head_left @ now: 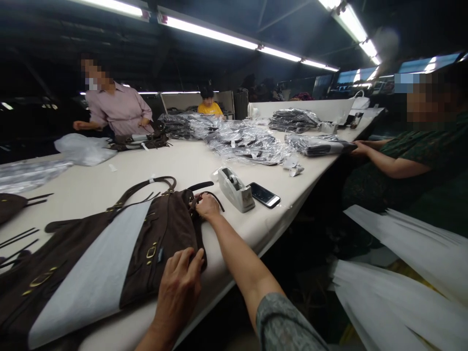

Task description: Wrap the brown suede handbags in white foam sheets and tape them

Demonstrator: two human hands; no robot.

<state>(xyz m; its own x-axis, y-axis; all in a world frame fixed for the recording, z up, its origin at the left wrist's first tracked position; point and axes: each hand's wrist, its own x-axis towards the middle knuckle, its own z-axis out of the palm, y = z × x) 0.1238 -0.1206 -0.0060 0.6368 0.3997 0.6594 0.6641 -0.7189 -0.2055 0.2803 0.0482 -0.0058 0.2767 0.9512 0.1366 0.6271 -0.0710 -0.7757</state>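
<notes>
A dark brown handbag (171, 219) with brass buckles and a looped handle lies flat on the table in front of me. A wide white paper band (98, 263) runs across its middle. My right hand (207, 206) reaches to the bag's far right corner, its fingers closed around the material beside a thin dark strap; the fingertips are partly hidden. Nearer to me, my left hand (182, 278) has its fingers bent over the bag's right edge, gripping it there. Part of its thumb side is out of sight.
Beyond my right hand stand a tape dispenser (236, 190) and a phone (265, 195). Plastic-wrapped bags (244, 141) are piled farther back. White sheets (398, 302) hang at lower right. A co-worker at right handles a wrapped bag (318, 145); other people stand across the table (175, 163).
</notes>
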